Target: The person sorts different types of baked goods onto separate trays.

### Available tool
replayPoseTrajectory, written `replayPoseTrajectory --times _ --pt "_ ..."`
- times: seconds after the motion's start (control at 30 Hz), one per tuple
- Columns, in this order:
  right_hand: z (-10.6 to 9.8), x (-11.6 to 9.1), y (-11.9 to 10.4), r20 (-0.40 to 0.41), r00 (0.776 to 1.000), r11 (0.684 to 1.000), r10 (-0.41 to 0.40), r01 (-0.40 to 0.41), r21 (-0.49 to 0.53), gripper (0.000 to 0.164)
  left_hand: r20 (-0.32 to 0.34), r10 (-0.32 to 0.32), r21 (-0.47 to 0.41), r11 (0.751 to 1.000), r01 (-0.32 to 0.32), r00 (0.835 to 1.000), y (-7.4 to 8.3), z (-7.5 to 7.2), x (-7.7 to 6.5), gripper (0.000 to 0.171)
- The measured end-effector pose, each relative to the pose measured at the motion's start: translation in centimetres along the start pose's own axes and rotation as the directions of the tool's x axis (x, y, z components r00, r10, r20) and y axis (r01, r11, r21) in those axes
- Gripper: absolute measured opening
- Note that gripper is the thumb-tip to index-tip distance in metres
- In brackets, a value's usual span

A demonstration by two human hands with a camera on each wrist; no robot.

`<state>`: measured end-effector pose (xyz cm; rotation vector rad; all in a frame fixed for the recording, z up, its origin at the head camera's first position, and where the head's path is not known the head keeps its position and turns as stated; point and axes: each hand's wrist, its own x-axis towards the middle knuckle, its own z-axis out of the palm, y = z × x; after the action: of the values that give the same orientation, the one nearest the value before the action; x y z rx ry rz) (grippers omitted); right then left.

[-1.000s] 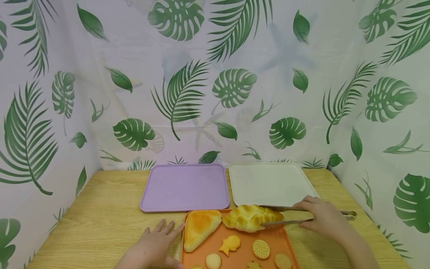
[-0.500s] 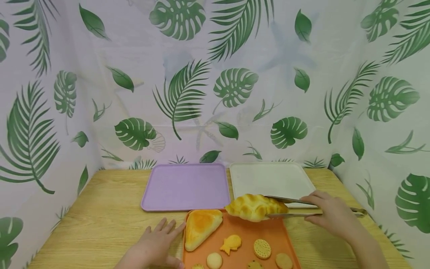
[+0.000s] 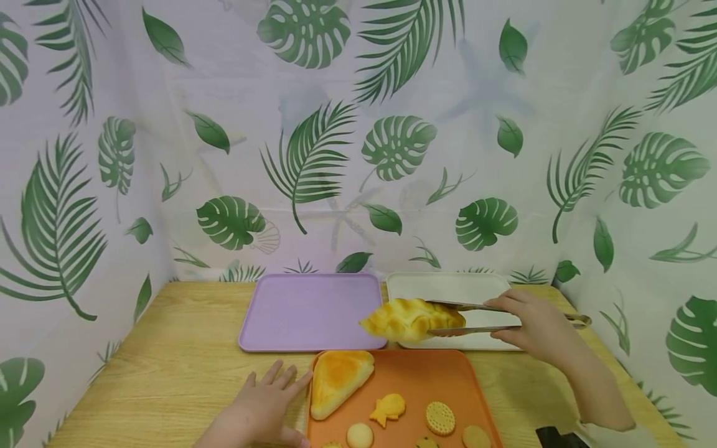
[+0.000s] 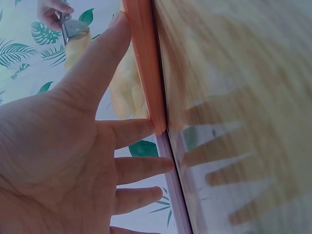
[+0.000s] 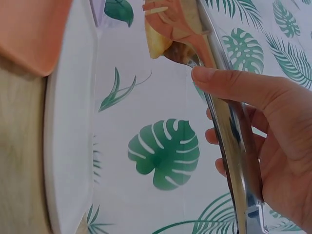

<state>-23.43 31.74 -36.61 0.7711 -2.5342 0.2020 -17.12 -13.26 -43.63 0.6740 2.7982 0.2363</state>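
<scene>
My right hand (image 3: 534,323) grips metal tongs (image 3: 476,330) by their arms. Between the tong tips hangs a golden braided bread loaf (image 3: 411,318), raised above the trays and overlapping the purple and white ones in the head view. In the right wrist view, the thumb and fingers of the right hand (image 5: 278,117) squeeze the tongs (image 5: 229,146). My left hand (image 3: 263,404) lies with fingers spread at the left edge of the orange tray (image 3: 431,367). The left wrist view shows its thumb and index finger touching the rim of the orange tray (image 4: 146,58).
On the orange tray lie a triangular bread (image 3: 338,379), a fish-shaped cracker (image 3: 388,409), an oval cracker (image 3: 440,418) and several round cookies. Behind it stand a purple tray (image 3: 313,314) and a white tray (image 3: 448,285), close to the leaf-printed curtain (image 3: 336,249).
The right hand has lifted the braided bread with the tongs off the orange tray, up and away toward the two rear trays. The left hand has stayed by the orange tray.
</scene>
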Motion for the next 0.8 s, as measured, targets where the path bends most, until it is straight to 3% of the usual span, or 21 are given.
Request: replayPoseTrajectory --times 0.4,0.8 --pt "2.3 6.7 -0.4 0.054 0.998 0.998 -0.031 0.028 0.063 0.041 0.002 -0.006 0.012 1.000 0.006 1.000 -0.1 0.4 0.0 0.101" --pt "7.1 12.5 -1.5 0.127 0.992 0.993 0.018 -0.032 0.114 0.044 0.024 0.008 0.057 0.998 -0.010 1.000 0.0 0.4 -0.1 0.092"
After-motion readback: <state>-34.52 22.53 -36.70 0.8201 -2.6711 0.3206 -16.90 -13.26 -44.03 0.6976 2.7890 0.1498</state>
